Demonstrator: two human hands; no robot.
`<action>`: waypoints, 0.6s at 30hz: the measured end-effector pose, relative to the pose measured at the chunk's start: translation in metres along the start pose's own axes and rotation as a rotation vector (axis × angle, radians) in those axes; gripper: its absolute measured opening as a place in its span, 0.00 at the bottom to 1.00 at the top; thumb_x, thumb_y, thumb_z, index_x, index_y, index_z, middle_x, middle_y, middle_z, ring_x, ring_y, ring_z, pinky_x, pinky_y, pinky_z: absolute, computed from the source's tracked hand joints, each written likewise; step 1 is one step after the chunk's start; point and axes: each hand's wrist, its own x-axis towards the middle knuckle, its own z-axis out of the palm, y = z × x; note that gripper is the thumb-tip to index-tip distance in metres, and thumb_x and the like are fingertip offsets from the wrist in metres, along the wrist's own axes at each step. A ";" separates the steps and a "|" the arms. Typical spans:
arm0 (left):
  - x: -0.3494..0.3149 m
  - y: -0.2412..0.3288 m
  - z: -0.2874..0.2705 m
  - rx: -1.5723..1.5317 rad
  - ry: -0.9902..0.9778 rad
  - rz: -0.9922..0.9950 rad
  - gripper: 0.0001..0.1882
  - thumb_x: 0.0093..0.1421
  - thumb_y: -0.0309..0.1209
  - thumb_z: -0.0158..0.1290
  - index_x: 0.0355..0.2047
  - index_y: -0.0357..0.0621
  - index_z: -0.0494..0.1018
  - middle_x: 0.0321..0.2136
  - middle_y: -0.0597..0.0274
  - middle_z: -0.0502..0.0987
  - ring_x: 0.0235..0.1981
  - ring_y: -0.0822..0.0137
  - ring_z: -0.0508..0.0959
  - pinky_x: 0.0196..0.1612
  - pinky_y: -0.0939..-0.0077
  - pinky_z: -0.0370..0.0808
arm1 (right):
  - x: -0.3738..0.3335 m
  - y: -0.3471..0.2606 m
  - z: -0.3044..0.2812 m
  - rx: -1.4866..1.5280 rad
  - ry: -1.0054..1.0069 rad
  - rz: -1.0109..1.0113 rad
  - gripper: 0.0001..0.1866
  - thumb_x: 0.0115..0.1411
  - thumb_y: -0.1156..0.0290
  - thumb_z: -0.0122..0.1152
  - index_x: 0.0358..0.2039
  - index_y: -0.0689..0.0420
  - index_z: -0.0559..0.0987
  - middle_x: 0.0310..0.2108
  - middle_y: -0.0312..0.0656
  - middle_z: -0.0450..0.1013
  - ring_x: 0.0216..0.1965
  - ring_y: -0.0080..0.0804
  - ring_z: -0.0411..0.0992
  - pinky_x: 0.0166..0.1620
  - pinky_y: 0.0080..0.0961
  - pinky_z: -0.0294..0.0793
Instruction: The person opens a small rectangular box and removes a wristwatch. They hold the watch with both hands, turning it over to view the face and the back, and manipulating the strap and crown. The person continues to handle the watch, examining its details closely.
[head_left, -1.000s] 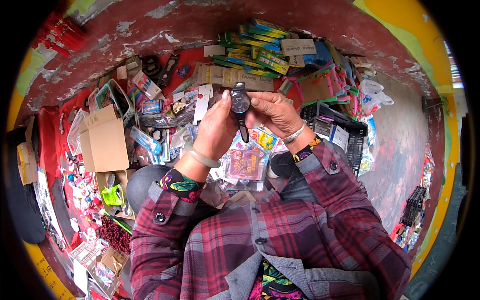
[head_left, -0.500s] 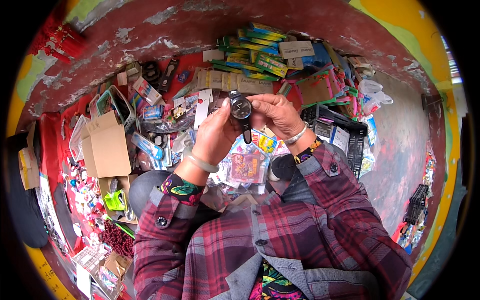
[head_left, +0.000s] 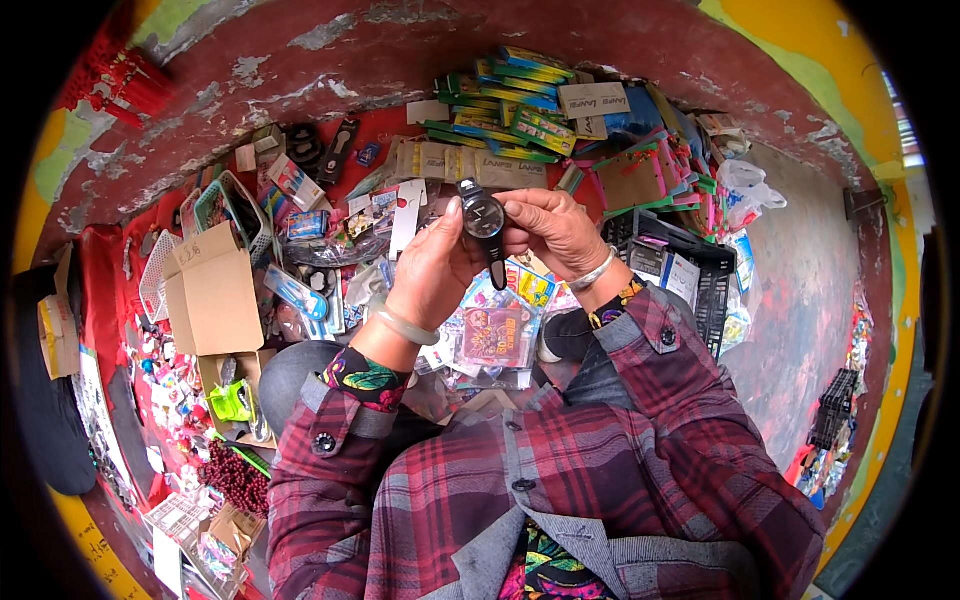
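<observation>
A black wristwatch (head_left: pixel 485 218) with a dark dial and black strap is up in front of me, its face toward me and the strap hanging down. My left hand (head_left: pixel 432 264) is closed around its left side, thumb beside the case. On the other side, the thumb and fingers of my right hand (head_left: pixel 560 232) pinch the edge of the case; the exact contact is partly hidden. Below the watch lie packaged goods, among them a reddish square packet (head_left: pixel 492 335) in clear plastic. A white card tag (head_left: pixel 405 215) lies left of the watch.
Ahead are stacked green-and-yellow boxes (head_left: pixel 540 125). A black plastic crate (head_left: pixel 712 290) stands at the right, near pink-edged boards (head_left: pixel 640 180). On the left are an opened cardboard box (head_left: pixel 215 300), a basket (head_left: pixel 250 215) and many small goods on red cloth.
The watch and both hands hold nearly the same place. The lower strap has shifted slightly, and my right fingertips have moved a little against the case.
</observation>
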 end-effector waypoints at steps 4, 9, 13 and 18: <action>0.000 0.000 0.002 0.002 0.010 -0.002 0.25 0.66 0.43 0.34 0.48 0.30 0.63 0.39 0.45 0.74 0.42 0.55 0.76 0.50 0.64 0.70 | 0.000 -0.001 0.000 -0.009 0.003 -0.003 0.14 0.58 0.71 0.56 0.42 0.66 0.76 0.30 0.34 0.74 0.26 0.15 0.65 0.30 0.11 0.66; -0.001 0.002 0.002 0.019 0.000 -0.015 0.25 0.66 0.43 0.33 0.48 0.31 0.64 0.39 0.46 0.74 0.42 0.55 0.76 0.50 0.63 0.70 | 0.000 -0.001 -0.001 -0.008 -0.008 0.005 0.14 0.58 0.70 0.57 0.42 0.65 0.76 0.30 0.34 0.74 0.26 0.15 0.65 0.31 0.11 0.66; -0.001 0.002 0.002 0.027 0.009 -0.024 0.24 0.66 0.43 0.33 0.48 0.33 0.64 0.39 0.46 0.74 0.42 0.55 0.76 0.50 0.62 0.71 | -0.001 -0.003 0.002 -0.032 0.010 0.006 0.14 0.58 0.70 0.57 0.42 0.65 0.76 0.31 0.35 0.74 0.29 0.16 0.68 0.33 0.12 0.68; -0.002 0.001 -0.002 0.010 -0.014 -0.038 0.23 0.66 0.42 0.33 0.49 0.35 0.62 0.39 0.46 0.74 0.42 0.55 0.76 0.48 0.62 0.73 | -0.001 -0.002 0.005 -0.072 0.045 -0.016 0.14 0.58 0.71 0.56 0.43 0.64 0.76 0.34 0.37 0.75 0.35 0.20 0.71 0.39 0.15 0.71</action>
